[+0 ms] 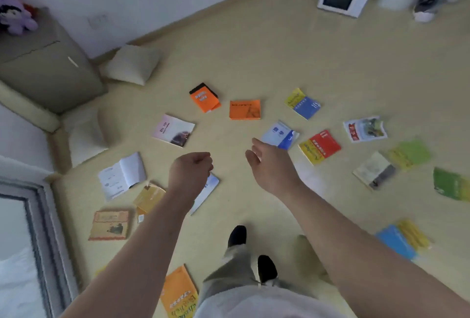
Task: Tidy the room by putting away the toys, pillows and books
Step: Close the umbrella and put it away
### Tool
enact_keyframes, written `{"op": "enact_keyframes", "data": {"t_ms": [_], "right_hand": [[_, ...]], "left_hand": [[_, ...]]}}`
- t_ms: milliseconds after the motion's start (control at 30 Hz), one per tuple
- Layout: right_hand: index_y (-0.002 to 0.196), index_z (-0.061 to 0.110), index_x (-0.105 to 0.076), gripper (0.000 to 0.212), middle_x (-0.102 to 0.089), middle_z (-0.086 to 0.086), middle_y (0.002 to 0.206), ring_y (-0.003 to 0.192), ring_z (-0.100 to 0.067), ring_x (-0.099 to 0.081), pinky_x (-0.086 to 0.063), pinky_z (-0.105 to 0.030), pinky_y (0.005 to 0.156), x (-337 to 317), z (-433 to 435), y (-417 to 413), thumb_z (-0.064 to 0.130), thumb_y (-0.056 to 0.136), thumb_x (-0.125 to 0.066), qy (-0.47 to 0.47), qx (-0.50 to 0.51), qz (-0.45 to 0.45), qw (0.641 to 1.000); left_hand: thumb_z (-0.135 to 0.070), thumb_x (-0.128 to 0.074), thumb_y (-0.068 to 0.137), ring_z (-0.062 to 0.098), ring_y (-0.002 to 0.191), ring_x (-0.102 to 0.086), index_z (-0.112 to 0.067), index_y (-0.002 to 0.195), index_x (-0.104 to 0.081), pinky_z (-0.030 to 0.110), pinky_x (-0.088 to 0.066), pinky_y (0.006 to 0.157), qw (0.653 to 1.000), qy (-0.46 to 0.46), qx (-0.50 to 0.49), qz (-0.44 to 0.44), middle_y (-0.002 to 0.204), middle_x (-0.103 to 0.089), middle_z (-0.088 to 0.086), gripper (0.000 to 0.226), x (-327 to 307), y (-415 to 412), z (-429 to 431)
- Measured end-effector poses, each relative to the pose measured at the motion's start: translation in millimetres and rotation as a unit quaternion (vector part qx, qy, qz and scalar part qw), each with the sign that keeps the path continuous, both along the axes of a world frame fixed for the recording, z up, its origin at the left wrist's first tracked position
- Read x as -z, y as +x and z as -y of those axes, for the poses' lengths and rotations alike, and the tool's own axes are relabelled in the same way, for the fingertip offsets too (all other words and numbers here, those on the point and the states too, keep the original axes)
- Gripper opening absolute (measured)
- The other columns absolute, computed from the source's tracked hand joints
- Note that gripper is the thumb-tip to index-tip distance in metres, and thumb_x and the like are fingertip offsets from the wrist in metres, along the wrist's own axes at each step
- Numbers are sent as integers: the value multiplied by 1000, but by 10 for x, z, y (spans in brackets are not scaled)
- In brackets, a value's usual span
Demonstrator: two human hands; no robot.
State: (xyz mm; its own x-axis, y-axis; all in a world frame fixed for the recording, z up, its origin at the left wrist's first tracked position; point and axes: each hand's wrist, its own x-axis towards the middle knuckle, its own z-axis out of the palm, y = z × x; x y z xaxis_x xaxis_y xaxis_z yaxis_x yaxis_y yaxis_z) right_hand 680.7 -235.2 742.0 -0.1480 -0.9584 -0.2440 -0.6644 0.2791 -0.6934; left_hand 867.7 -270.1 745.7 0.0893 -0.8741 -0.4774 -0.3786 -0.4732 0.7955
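We've got both arms out over the floor (254, 50), mid frame. Left hand (190, 170) is clenched, w/ nothing in it; right hand (269, 162) hangs loose, fingers relaxed, empty. Books are scattered across the middle, e.g. orange book (244, 109) at centre. Pillow (132, 65) & plush toy (15, 14) are upper left, toy on a grey box (48, 68).

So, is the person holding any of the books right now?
No, the left hand and right hand are both empty, above the scattered paperback books lying on the beige floor.
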Motion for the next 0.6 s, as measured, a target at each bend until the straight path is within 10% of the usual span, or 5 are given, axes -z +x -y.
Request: {"op": "enact_keyframes", "data": {"t_ms": [267, 367, 500, 567, 600], "right_hand": [[149, 12, -49, 47, -59, -4, 144, 136, -19, -50, -37, -27, 110, 1084, -1166, -1227, 32, 107, -46, 182, 398, 96, 894], [139, 6, -60, 42, -64, -7, 135, 125, -27, -59, -47, -33, 102, 1621, -1793, -1450, 27, 103, -54, 173, 589, 187, 767], [78, 6, -66, 23, -57, -5, 80, 82, -24, -53, -47, -32, 73, 2564, -2592, -1507, 21, 93, -59, 178, 745, 281, 578], [91, 3, -71, 20, -59, -7, 84, 81, -23, -54, -55, -40, 79, 3056, -2858, -1564, 19, 93, -60, 174, 780, 317, 511], [104, 3, -72, 23, -61, -7, 90, 84, -23, -57, -58, -43, 89, 3329, -2978, -1597, 19, 94, -59, 166, 795, 332, 480]], "left_hand": [[-27, -54, 79, 22, 70, -51, -29, 78, -63, 33, -44, 67, 912, 73, 395, 84, 75, -63, 2, 9, 1099, -1766, -15], [-21, -56, 93, 31, 99, -67, -15, 114, -76, 36, -54, 83, 846, 83, 513, 116, 109, -74, 5, 29, 1553, -2378, -382], [-17, -54, 97, 27, 119, -62, -8, 128, -69, 31, -50, 94, 738, 92, 647, 165, 133, -67, 6, 36, 2335, -2935, -996], [-19, -55, 97, 30, 112, -64, -9, 121, -73, 34, -51, 93, 693, 82, 691, 189, 122, -71, 10, 31, 2846, -3221, -1247], [-19, -55, 96, 35, 130, -47, 8, 122, -56, 35, -50, 88, 676, 74, 705, 201, 135, -35, 13, 37, 3173, -3332, -1357]]}}
